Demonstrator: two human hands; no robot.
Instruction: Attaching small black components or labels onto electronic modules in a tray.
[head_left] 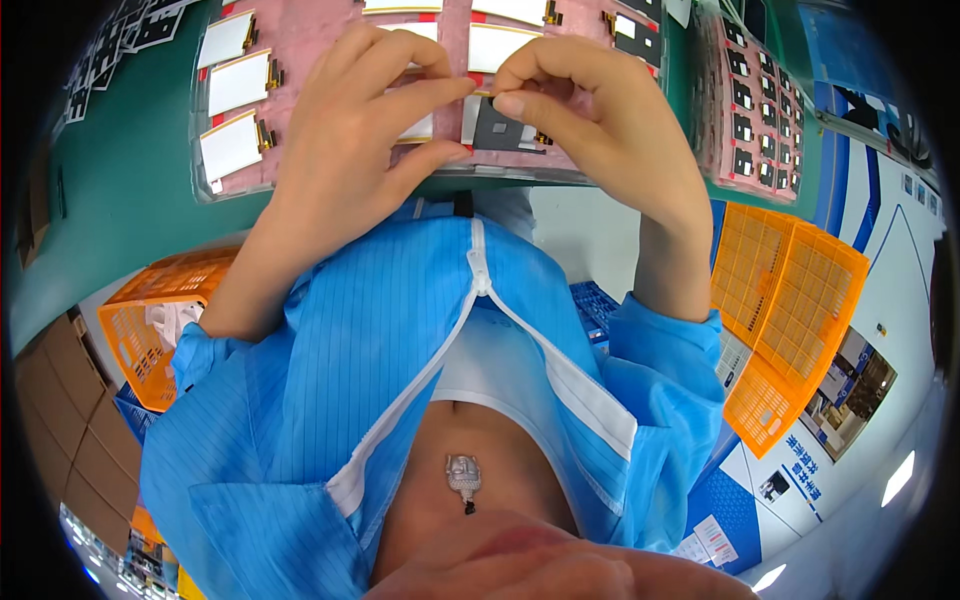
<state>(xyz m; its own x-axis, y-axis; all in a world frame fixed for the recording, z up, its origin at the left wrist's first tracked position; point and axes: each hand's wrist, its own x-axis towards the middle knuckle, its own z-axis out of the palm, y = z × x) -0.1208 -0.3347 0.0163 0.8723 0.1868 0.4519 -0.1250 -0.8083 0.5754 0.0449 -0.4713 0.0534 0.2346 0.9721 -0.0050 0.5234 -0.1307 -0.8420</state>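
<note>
My left hand (pixel 350 130) reaches over a pink tray (pixel 300 35), index finger and thumb spread apart beside a small flat panel. Part of that panel is covered by a dark grey sheet (pixel 497 130) with a square cutout; a white strip shows at its left edge. My right hand (pixel 620 120) pinches the sheet's upper edge between thumb and index finger. The fingers hide just how it is gripped. White rectangular panels (pixel 238 85) with short dark connector tails lie in rows around my hands, some of them partly covered by my fingers.
A second clear tray holding pink backing and rows of black pieces (pixel 742 95) stands at the right. Black cut sheets (pixel 110 40) lie at the far left of the green table (pixel 130 160). Orange crates stand below the table, left (pixel 125 325) and right (pixel 790 290).
</note>
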